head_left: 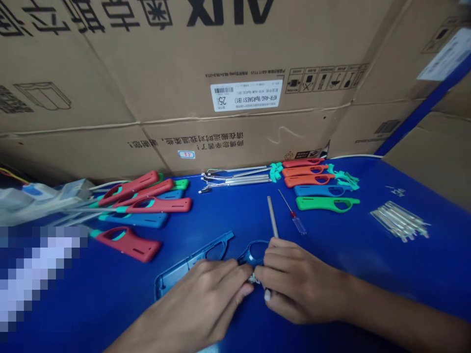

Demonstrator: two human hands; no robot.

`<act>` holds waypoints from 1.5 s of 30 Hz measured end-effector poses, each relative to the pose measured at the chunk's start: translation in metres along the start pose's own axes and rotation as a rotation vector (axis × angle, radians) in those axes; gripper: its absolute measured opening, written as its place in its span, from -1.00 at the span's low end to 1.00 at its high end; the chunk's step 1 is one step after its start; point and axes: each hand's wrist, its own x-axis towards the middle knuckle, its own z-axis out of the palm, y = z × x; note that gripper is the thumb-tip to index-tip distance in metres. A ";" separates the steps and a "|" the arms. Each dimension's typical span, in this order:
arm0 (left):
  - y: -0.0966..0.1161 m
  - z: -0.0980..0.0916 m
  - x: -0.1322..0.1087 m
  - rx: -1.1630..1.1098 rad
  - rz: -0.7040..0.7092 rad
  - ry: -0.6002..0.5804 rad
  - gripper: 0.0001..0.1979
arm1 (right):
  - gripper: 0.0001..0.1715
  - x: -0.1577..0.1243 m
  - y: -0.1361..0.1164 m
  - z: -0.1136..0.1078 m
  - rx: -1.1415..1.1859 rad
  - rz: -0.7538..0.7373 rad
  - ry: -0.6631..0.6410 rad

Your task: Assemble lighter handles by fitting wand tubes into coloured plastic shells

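- Clock positions run from where my fingertips meet, 12 pointing away from me over the blue desk (224,214).
- My left hand (198,296) is curled nearly closed, thumb and finger pinching a small pale part (252,278).
- My right hand (300,282) is folded around a silver rod (272,215), which points between 12 and 1; its fingertips meet the same part.
- I judge this to be a fitting or adjusting step at the rod's near end; my fingers hide the joint.
- The next move calls for a steady rod and a light, precise pinch.
- A blue shell half (171,272) lies open towards 9, partly behind my left hand; a looped blue piece (253,251) shows at 12. I can't tell whether I'm touching it.
- The screwdriver (299,224) lies at 1, near the rod.
- At 12 the carton (165,86) stands upside down, reading "AUX" and 奥克斯.
- Its white label (247,95) reads "KFR-46G/BpR3AES1 (B1)", with "25" beside it.
- Nearby print gives "GB/T 7725"; lower Chinese lines ask for gentle carrying, with thanks.
- The small blue-edged sticker (186,154) at 11 has red digits I can't read surely.
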 end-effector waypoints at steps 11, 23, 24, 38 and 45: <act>-0.035 -0.025 -0.012 0.103 0.027 0.189 -0.82 | -0.85 -0.003 0.009 -0.011 0.229 0.153 0.124; -0.041 -0.018 -0.007 0.103 0.029 0.321 -0.85 | -0.61 0.002 0.006 -0.011 0.295 0.060 0.017; -0.041 -0.017 -0.007 0.116 0.028 0.319 -0.85 | -0.42 0.002 0.007 -0.014 0.320 0.045 -0.015; -0.036 -0.008 -0.010 0.107 -0.032 0.052 -0.80 | -0.61 0.015 0.077 -0.046 0.043 0.348 -0.181; -0.031 -0.009 -0.010 0.078 -0.100 -0.031 -0.80 | -0.76 0.038 0.092 -0.045 -0.106 0.295 -0.398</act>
